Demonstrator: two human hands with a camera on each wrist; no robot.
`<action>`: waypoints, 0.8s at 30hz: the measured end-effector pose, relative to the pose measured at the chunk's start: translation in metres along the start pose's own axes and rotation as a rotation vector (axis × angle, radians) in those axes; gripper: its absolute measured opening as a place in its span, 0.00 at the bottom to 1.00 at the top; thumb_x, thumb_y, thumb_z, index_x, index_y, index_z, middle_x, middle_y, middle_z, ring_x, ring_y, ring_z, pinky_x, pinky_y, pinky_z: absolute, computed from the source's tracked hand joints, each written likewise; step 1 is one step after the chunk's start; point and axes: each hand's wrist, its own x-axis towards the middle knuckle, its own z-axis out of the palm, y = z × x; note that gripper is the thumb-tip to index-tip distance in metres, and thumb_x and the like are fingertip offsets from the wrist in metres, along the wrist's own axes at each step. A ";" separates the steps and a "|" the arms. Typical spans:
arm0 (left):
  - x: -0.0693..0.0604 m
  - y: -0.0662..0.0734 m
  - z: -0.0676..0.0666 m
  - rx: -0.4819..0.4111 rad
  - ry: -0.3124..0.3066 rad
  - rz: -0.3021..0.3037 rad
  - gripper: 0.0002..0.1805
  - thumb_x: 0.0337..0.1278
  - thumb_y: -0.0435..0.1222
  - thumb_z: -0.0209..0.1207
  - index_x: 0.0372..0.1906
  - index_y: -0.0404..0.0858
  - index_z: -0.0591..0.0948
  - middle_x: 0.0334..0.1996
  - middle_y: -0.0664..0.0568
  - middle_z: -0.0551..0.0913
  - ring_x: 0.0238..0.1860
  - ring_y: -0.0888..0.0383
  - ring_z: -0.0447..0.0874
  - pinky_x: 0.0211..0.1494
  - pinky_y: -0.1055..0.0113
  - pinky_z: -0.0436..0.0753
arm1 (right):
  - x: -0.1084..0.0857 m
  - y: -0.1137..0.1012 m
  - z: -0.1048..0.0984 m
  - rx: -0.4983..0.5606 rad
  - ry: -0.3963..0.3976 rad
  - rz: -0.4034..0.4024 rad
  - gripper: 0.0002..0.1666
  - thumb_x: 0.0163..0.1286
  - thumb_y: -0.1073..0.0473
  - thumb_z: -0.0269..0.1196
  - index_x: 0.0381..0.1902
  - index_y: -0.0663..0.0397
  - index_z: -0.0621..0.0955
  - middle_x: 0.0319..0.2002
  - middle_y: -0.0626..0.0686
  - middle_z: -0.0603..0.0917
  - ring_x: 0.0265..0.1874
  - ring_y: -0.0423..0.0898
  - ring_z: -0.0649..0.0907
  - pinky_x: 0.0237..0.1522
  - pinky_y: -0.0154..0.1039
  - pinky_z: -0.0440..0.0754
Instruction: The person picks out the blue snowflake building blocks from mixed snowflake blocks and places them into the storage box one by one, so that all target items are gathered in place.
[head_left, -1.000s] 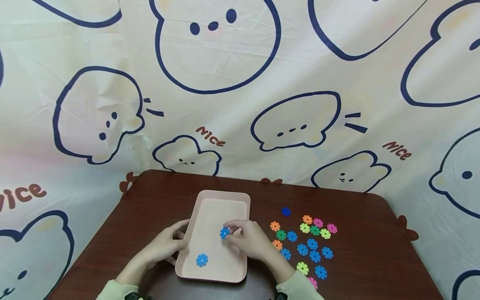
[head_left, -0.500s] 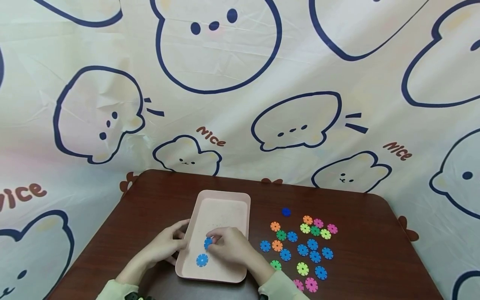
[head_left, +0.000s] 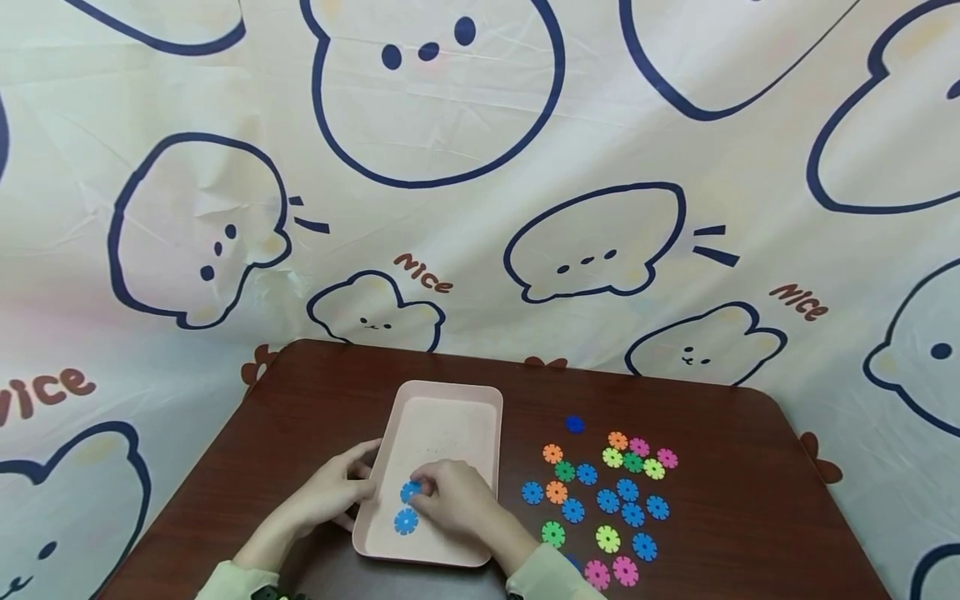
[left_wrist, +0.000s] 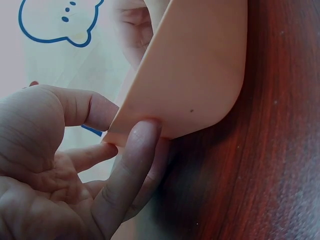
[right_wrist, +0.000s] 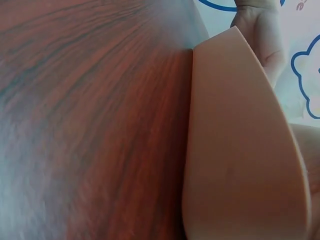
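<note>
On the table lies a pale pink tray (head_left: 446,408). My left hand (head_left: 330,492) grips its left rim; in the left wrist view thumb and fingers pinch the tray wall (left_wrist: 200,60) from either side. Inside the tray, my right hand (head_left: 459,498) pinches a blue notched plastic disc (head_left: 409,491) between thumb and fingertips, which partly hide it. Whether that disc touches the tray floor I cannot tell. Just below it a second blue disc (head_left: 406,522) lies flat. From the right wrist camera the tray's outer wall (right_wrist: 235,140) hides most of the right hand's work.
Right of the tray, notched discs lie scattered on the dark wooden table (head_left: 720,492): several blue discs (head_left: 627,489), pink discs (head_left: 625,571), orange discs (head_left: 557,492), green discs (head_left: 553,533) and yellow-green discs (head_left: 607,538). A printed curtain (head_left: 480,233) hangs behind the table.
My right hand has carried the blue disc left and toward me across the tray, beside the other blue disc. It moved only slightly in the last half second. My left hand stays on the rim.
</note>
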 end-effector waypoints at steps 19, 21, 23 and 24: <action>0.003 -0.001 0.002 0.025 0.022 -0.008 0.41 0.60 0.28 0.59 0.79 0.32 0.60 0.46 0.38 0.77 0.34 0.49 0.84 0.22 0.49 0.86 | -0.033 0.010 -0.065 0.010 0.039 0.035 0.16 0.70 0.53 0.70 0.53 0.47 0.88 0.35 0.34 0.82 0.27 0.34 0.77 0.28 0.33 0.76; 0.003 -0.001 0.002 0.026 0.024 -0.007 0.41 0.60 0.28 0.59 0.79 0.32 0.60 0.46 0.38 0.76 0.34 0.49 0.84 0.22 0.49 0.86 | -0.038 0.019 -0.072 0.018 0.047 0.046 0.16 0.71 0.53 0.69 0.54 0.48 0.88 0.36 0.35 0.82 0.27 0.34 0.78 0.28 0.34 0.77; 0.002 -0.001 0.002 0.026 0.023 -0.009 0.41 0.60 0.28 0.59 0.79 0.32 0.60 0.46 0.38 0.76 0.34 0.49 0.84 0.22 0.49 0.86 | -0.044 0.028 -0.078 0.019 0.055 0.060 0.16 0.71 0.53 0.69 0.55 0.48 0.88 0.36 0.35 0.82 0.28 0.35 0.78 0.29 0.34 0.78; 0.002 -0.001 0.002 0.025 0.023 -0.011 0.41 0.60 0.28 0.60 0.79 0.32 0.60 0.46 0.38 0.76 0.34 0.49 0.84 0.22 0.49 0.86 | -0.047 0.033 -0.081 0.019 0.058 0.068 0.16 0.72 0.53 0.69 0.55 0.48 0.88 0.36 0.36 0.82 0.29 0.35 0.78 0.31 0.35 0.78</action>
